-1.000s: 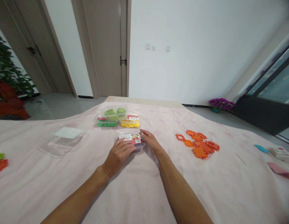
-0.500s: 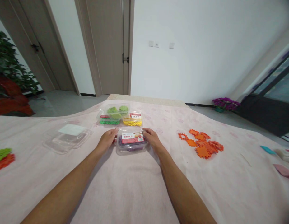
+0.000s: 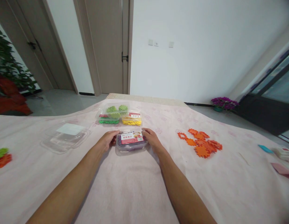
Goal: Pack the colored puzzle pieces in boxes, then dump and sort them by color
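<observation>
Two hands hold a clear box of purple pieces [image 3: 129,145]

The left hand [image 3: 108,140] curls its fingers against the box's left end; the right hand [image 3: 151,138] has its fingers bent over the right end, so the box is held between them, resting on a pale pink cloth [image 3: 135,189]. A red-and-white label [image 3: 131,137] faces up on it.

Far out to the left hand's left, light green and orange-red pieces [image 3: 3,158] lie at the picture's edge. Well to the right hand's right spreads a heap of orange gear-shaped pieces [image 3: 202,144], some overlapping. Left of the left hand sits a clear plastic container [image 3: 60,143] with a white patch.

Just beyond both hands stand a box of dark green pieces [image 3: 109,121] and, beside it on the right, a box of yellow pieces [image 3: 132,122]. A clear tub of light green pieces [image 3: 116,112] rests above the dark green one.

Farthest from the hands are purple flowers [image 3: 225,102], off to the right, and a closed brown door [image 3: 105,46].
</observation>
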A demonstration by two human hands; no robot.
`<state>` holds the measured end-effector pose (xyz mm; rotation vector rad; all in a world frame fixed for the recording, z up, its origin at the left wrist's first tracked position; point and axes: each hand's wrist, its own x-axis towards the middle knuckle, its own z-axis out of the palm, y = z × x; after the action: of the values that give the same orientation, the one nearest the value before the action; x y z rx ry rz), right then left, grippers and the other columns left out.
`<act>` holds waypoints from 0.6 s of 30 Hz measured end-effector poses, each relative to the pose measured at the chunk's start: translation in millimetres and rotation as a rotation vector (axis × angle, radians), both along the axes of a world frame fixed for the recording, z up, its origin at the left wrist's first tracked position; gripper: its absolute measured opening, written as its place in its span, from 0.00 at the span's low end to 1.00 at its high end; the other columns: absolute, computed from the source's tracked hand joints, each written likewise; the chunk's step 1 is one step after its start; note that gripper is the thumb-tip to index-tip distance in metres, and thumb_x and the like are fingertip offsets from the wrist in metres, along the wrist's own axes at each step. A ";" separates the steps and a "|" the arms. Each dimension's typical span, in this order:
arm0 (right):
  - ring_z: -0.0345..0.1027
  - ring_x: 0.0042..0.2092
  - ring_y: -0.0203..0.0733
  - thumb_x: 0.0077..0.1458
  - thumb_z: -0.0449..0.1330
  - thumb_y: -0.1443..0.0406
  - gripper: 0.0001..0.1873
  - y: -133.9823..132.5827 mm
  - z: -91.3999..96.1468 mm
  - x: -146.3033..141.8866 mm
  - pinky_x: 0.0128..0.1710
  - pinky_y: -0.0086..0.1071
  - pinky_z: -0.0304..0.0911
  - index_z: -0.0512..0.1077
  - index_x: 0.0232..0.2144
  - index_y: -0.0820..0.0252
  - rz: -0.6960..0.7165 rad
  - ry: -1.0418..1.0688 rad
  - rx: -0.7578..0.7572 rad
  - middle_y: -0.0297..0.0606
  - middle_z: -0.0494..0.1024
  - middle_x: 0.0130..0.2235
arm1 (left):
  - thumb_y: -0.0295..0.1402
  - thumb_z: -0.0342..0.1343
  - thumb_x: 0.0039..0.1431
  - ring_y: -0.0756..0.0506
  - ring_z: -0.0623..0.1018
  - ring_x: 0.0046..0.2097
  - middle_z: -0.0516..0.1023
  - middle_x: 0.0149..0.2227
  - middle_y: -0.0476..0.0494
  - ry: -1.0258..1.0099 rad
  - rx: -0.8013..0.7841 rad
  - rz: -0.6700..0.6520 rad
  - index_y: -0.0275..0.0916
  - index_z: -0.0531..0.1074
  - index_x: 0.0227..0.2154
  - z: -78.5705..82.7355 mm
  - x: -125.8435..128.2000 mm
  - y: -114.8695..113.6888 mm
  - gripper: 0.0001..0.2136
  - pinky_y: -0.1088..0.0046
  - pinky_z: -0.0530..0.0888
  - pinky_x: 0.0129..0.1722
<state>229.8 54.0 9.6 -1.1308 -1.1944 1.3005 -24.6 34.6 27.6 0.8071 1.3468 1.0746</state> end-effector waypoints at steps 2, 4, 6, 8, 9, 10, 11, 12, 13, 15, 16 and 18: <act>0.76 0.45 0.47 0.48 0.68 0.51 0.23 -1.2 1.0 2.1 0.48 0.39 0.69 0.80 0.44 0.56 -0.001 -0.010 -0.010 0.39 0.83 0.42 | 0.45 0.70 0.39 0.53 0.64 0.20 0.66 0.18 0.55 -0.025 0.003 -0.014 0.33 0.76 0.31 -0.4 -1.3 -0.7 0.21 0.77 0.57 0.20; 0.75 0.47 0.47 0.51 0.66 0.47 0.24 -3.1 1.9 4.3 0.50 0.40 0.68 0.80 0.44 0.55 -0.008 -0.023 0.016 0.39 0.83 0.42 | 0.46 0.71 0.39 0.53 0.65 0.21 0.66 0.19 0.55 -0.044 0.021 -0.029 0.33 0.77 0.33 -1.7 -2.4 -3.7 0.22 0.77 0.58 0.21; 0.74 0.48 0.47 0.53 0.64 0.45 0.25 -4.9 2.1 6.2 0.53 0.40 0.67 0.81 0.44 0.54 -0.014 -0.031 0.060 0.40 0.83 0.43 | 0.48 0.71 0.39 0.53 0.66 0.22 0.68 0.20 0.54 -0.052 0.047 -0.038 0.33 0.77 0.34 -3.5 -3.1 -7.7 0.25 0.78 0.59 0.22; 0.74 0.48 0.47 0.54 0.63 0.44 0.25 -5.6 1.5 7.3 0.54 0.41 0.66 0.81 0.44 0.54 -0.011 -0.038 0.089 0.40 0.83 0.45 | 0.52 0.71 0.39 0.53 0.66 0.22 0.70 0.21 0.53 -0.047 0.071 -0.044 0.33 0.76 0.34 -5.1 -3.4 -10.8 0.28 0.78 0.59 0.21; 0.74 0.49 0.48 0.55 0.63 0.44 0.25 -5.4 0.8 7.6 0.54 0.41 0.65 0.81 0.44 0.54 -0.013 -0.043 0.095 0.40 0.83 0.45 | 0.54 0.71 0.39 0.53 0.66 0.22 0.71 0.22 0.52 -0.045 0.081 -0.044 0.33 0.76 0.34 -5.7 -3.4 -11.7 0.29 0.78 0.59 0.21; 0.74 0.49 0.48 0.54 0.63 0.44 0.25 -4.7 0.0 7.8 0.55 0.41 0.65 0.81 0.44 0.54 -0.016 -0.048 0.094 0.41 0.83 0.46 | 0.55 0.71 0.38 0.54 0.66 0.22 0.71 0.22 0.52 -0.047 0.085 -0.042 0.33 0.76 0.34 -6.1 -3.2 -12.2 0.29 0.78 0.58 0.21; 0.74 0.49 0.48 0.54 0.63 0.44 0.25 -3.8 -1.1 7.9 0.54 0.41 0.65 0.81 0.44 0.55 -0.023 -0.053 0.090 0.41 0.83 0.45 | 0.56 0.71 0.37 0.54 0.66 0.22 0.71 0.22 0.52 -0.051 0.084 -0.039 0.33 0.76 0.33 -6.3 -2.9 -12.3 0.30 0.78 0.58 0.21; 0.74 0.49 0.48 0.55 0.63 0.45 0.25 -2.6 -2.3 7.9 0.54 0.41 0.65 0.82 0.44 0.55 -0.031 -0.061 0.088 0.41 0.83 0.45 | 0.56 0.71 0.37 0.54 0.65 0.22 0.70 0.21 0.52 -0.058 0.082 -0.034 0.33 0.76 0.33 -6.3 -2.3 -12.3 0.30 0.78 0.58 0.21; 0.74 0.49 0.48 0.55 0.63 0.46 0.24 -1.3 -3.5 8.0 0.55 0.41 0.65 0.82 0.44 0.55 -0.040 -0.072 0.088 0.41 0.83 0.45 | 0.55 0.71 0.36 0.54 0.65 0.21 0.69 0.21 0.53 -0.066 0.080 -0.026 0.33 0.76 0.32 -6.1 -1.6 -12.3 0.30 0.78 0.58 0.21; 0.73 0.50 0.48 0.55 0.62 0.48 0.22 1.4 -5.8 8.0 0.55 0.41 0.64 0.82 0.44 0.54 -0.061 -0.109 0.101 0.40 0.83 0.45 | 0.55 0.71 0.38 0.54 0.64 0.20 0.66 0.19 0.55 -0.077 0.078 -0.007 0.33 0.75 0.32 -5.3 0.1 -12.8 0.29 0.78 0.57 0.20; 0.73 0.50 0.48 0.56 0.62 0.49 0.21 2.5 -6.8 8.0 0.56 0.41 0.63 0.82 0.43 0.54 -0.072 -0.133 0.113 0.40 0.83 0.45 | 0.54 0.71 0.39 0.54 0.63 0.20 0.66 0.19 0.55 -0.081 0.077 0.006 0.33 0.75 0.32 -4.7 0.8 -13.5 0.28 0.78 0.57 0.20; 0.72 0.51 0.48 0.55 0.62 0.51 0.19 4.1 -8.1 7.7 0.57 0.42 0.62 0.82 0.42 0.54 -0.102 -0.172 0.132 0.39 0.83 0.46 | 0.52 0.70 0.42 0.54 0.64 0.20 0.68 0.20 0.54 -0.088 0.066 0.033 0.33 0.76 0.34 -2.3 1.8 -16.2 0.26 0.78 0.59 0.20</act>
<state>237.5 58.1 1.6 -1.2098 -1.3105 1.0483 -22.9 18.4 25.4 0.7792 1.2602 1.1720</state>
